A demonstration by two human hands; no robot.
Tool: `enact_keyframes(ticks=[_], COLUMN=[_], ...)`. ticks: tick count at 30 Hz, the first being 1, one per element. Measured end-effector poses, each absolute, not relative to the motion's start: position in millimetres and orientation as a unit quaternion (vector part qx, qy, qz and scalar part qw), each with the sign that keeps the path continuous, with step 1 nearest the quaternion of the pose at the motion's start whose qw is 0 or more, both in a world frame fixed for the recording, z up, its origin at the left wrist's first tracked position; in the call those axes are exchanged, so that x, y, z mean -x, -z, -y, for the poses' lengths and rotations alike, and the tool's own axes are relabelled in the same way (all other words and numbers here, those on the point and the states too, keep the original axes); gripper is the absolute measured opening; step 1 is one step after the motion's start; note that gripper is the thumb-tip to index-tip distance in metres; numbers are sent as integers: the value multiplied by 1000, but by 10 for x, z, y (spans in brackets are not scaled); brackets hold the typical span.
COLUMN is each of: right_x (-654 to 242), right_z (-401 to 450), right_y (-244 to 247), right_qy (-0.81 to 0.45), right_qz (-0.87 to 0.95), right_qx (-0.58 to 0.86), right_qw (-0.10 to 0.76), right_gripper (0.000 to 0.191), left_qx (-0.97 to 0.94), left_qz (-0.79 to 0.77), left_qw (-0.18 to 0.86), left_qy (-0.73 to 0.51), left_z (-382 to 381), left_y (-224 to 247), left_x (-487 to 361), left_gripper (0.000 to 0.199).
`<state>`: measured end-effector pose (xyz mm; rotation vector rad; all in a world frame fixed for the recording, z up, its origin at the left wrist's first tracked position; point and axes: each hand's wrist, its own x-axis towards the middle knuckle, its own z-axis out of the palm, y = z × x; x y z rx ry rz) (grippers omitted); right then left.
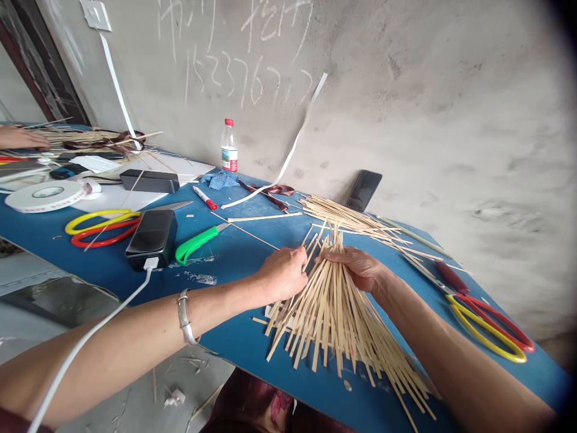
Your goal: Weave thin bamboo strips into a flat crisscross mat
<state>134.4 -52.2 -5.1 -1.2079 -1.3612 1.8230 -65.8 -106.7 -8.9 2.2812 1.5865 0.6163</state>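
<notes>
Many fanned strips [336,300] are already gathered, pinched in our right hand [360,266] and left hand [285,273]. At one o'clock, loose strips [340,213] seem remaining.

**Handwritten white chalk characters and digits [243,78] across a rough grey plaster wall [428,120]**

The chalk writing stands in two rows. The upper row is large Chinese-style characters, cut off by the top edge of the view, so they cannot be read with confidence. Beneath runs a row of digits that appears to go 1, 5, 2, 3, 3, 7, 6, 7; its far right end is unclear, near a thin white strip [295,144].

A clear plastic bottle with a red cap [229,150] wears a red, white and blue-green label; its print is too small to read. Reddish marks along the edge of a broad white tape roll [22,195] are illegible.
</notes>
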Motion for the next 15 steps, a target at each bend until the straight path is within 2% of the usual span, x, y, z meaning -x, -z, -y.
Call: enact_keyframes(ticks=[3, 10, 15], right_x=[-1352, -1356, -1349], right_z=[516, 520, 533], right_y=[52, 42, 28], right_qy=[-690, -704, -710], right_qz=[492, 474, 468], right_qx=[452, 452, 447], right_qw=[278, 275, 276], right_gripper=[13, 16, 18], left_qx=[-797, -785, -751], left_qz=[-540, -540, -545], left_qw=[155, 195, 296], left_qy=[-221, -232, -226], left_z=[1058, 1046, 1027], left_y=[126, 108, 32], left_x=[656, 626, 655], left_gripper=[29, 33, 38])
